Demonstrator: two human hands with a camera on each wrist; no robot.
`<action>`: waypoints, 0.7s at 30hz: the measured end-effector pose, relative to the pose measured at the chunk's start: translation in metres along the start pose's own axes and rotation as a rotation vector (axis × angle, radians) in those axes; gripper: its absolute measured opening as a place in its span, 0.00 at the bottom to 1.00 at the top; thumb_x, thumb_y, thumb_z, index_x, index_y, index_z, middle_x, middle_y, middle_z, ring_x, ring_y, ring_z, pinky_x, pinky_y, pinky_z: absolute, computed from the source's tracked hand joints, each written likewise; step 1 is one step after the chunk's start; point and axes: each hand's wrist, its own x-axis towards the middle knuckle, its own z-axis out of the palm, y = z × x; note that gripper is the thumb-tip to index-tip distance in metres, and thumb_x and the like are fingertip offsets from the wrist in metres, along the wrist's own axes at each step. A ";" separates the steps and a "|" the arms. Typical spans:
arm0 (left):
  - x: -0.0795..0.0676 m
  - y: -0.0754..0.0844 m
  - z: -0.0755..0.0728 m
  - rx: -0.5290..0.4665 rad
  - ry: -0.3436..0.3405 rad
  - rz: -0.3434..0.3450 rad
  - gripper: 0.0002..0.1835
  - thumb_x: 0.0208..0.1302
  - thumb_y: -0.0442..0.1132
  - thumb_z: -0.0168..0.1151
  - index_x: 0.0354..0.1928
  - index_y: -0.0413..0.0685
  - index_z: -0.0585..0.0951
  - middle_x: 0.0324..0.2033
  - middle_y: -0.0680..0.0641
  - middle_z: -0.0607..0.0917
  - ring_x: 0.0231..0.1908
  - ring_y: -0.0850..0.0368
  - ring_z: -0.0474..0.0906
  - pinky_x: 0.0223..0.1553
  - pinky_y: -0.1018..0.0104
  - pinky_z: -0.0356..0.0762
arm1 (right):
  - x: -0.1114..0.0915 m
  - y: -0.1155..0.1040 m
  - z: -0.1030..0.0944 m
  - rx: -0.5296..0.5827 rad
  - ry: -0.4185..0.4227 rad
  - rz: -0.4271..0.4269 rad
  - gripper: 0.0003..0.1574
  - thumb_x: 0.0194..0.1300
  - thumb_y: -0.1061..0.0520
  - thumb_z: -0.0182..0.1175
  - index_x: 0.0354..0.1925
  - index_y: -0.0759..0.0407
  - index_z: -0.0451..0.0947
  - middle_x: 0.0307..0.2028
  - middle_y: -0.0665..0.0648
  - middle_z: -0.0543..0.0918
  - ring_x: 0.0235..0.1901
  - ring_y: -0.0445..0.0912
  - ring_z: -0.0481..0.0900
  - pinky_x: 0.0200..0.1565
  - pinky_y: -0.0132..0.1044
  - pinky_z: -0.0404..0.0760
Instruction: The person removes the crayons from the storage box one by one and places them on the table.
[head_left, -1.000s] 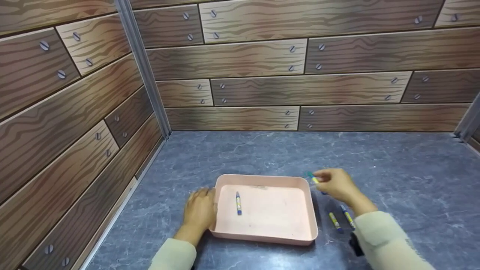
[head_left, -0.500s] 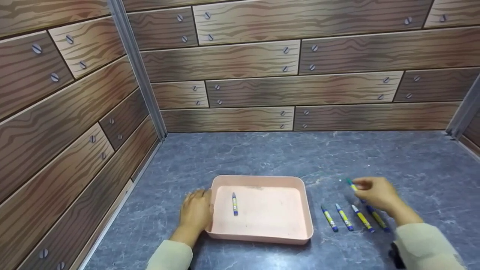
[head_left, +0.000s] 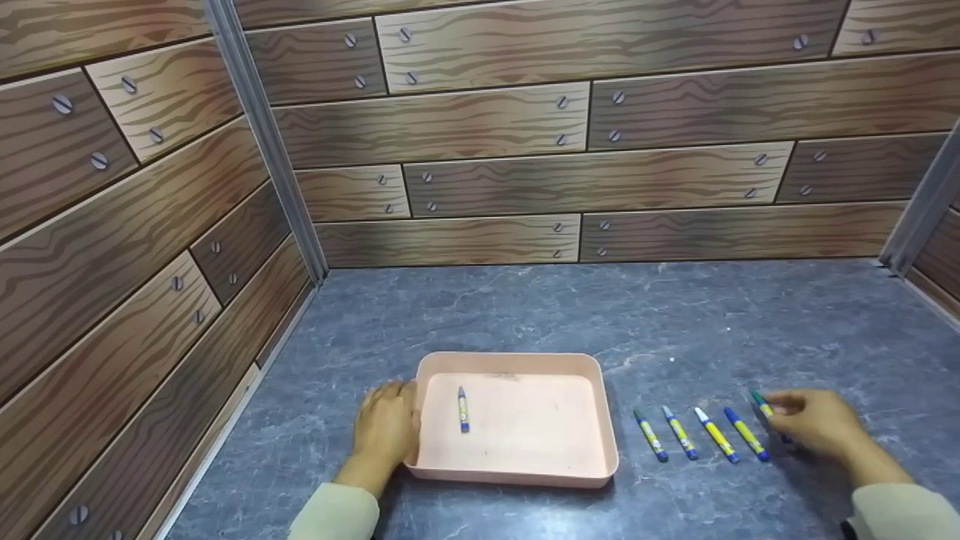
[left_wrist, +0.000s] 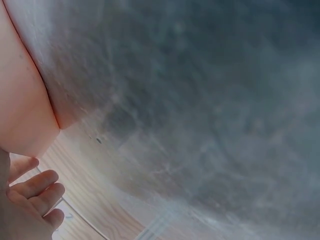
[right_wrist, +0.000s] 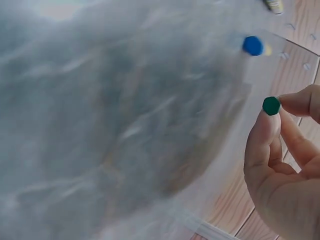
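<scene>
My right hand (head_left: 817, 421) pinches a green crayon (head_left: 763, 406) with a yellow label between thumb and fingertips, at the right end of a crayon row. In the right wrist view, the green crayon's end (right_wrist: 271, 106) points at the camera. The row has a dark green crayon (head_left: 651, 435), a light blue crayon (head_left: 679, 433), a white crayon (head_left: 716, 435) and a blue crayon (head_left: 746, 434). My left hand (head_left: 385, 421) rests against the left wall of a pink tray (head_left: 555, 442), fingers (left_wrist: 37, 185) relaxed. One greyish-tipped crayon (head_left: 463, 410) lies inside the tray.
The grey marbled tabletop (head_left: 525, 307) carries the tray and the crayon row to its right. Wood-patterned walls (head_left: 480, 184) bound it at the back and sides. A tiny white speck (head_left: 672, 359) lies behind the row.
My right hand has moved right, from beside the tray to the row's far end, still pinching the green crayon. The row has come into full view. My left hand stays at the tray.
</scene>
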 end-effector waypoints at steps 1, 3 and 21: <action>0.000 0.000 0.000 0.001 0.001 0.000 0.19 0.58 0.36 0.62 0.52 0.36 0.79 0.49 0.35 0.80 0.53 0.39 0.75 0.60 0.45 0.66 | -0.002 0.002 0.001 0.001 -0.008 0.014 0.27 0.53 0.61 0.62 0.50 0.76 0.74 0.35 0.64 0.83 0.32 0.46 0.78 0.35 0.40 0.76; 0.000 0.000 0.000 0.003 0.007 0.002 0.19 0.58 0.36 0.62 0.51 0.36 0.80 0.49 0.35 0.81 0.53 0.40 0.76 0.59 0.45 0.67 | -0.004 0.005 0.002 -0.012 -0.012 0.022 0.27 0.52 0.61 0.61 0.50 0.76 0.74 0.35 0.63 0.84 0.32 0.46 0.78 0.35 0.40 0.76; 0.000 0.000 0.000 0.010 0.014 0.001 0.19 0.58 0.36 0.63 0.51 0.36 0.80 0.49 0.35 0.81 0.52 0.39 0.76 0.59 0.46 0.67 | -0.006 0.003 -0.005 -0.050 -0.047 0.064 0.30 0.57 0.56 0.60 0.52 0.77 0.72 0.40 0.73 0.81 0.37 0.60 0.80 0.40 0.52 0.78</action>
